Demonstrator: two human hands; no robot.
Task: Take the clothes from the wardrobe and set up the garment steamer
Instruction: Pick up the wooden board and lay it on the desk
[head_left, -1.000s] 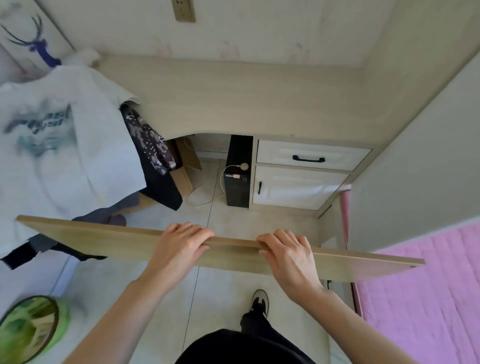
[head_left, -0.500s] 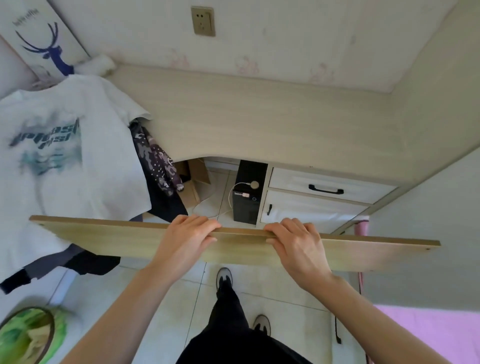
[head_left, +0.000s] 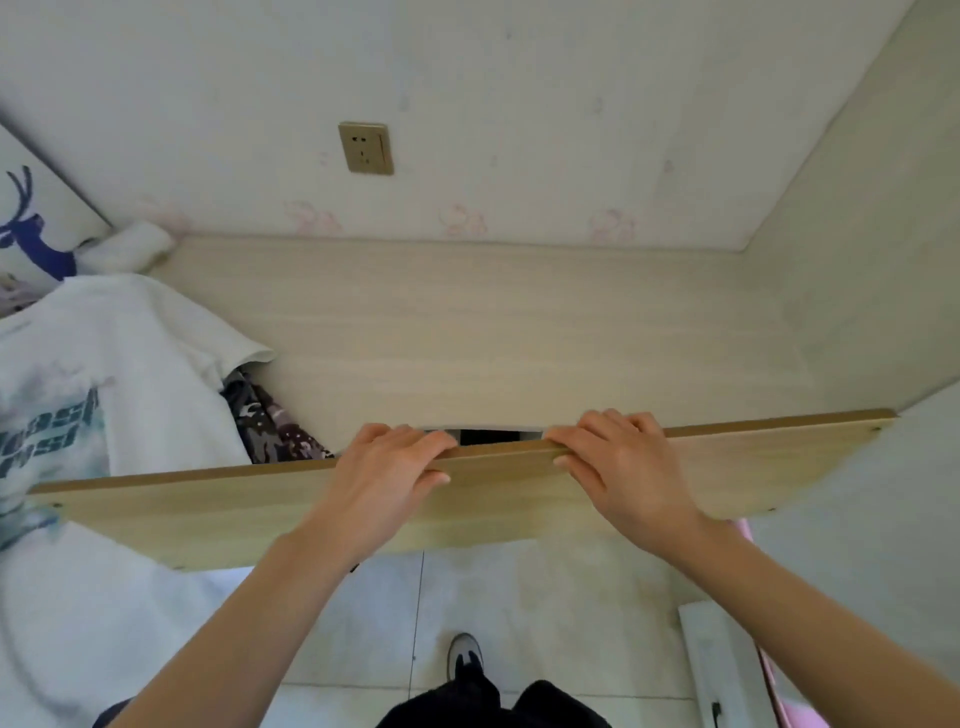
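Observation:
A long light-wood board (head_left: 753, 470) stretches across the view, held up edge-on in front of me. My left hand (head_left: 387, 470) grips its top edge left of the middle, fingers curled over the edge. My right hand (head_left: 618, 460) grips the same edge right of the middle. A white T-shirt with a teal print (head_left: 88, 395) hangs at the left, with a dark camouflage-pattern garment (head_left: 272, 428) behind it. No garment steamer shows in this view.
A pale wooden desk top (head_left: 493, 332) runs along the wall behind the board, with a wall socket (head_left: 366, 148) above it. A deer picture (head_left: 31, 228) leans at the far left. My shoe (head_left: 465, 654) stands on the tiled floor below.
The board has risen with both hands on it and now hides the drawers and the computer under the desk. The view has tilted up toward the wall.

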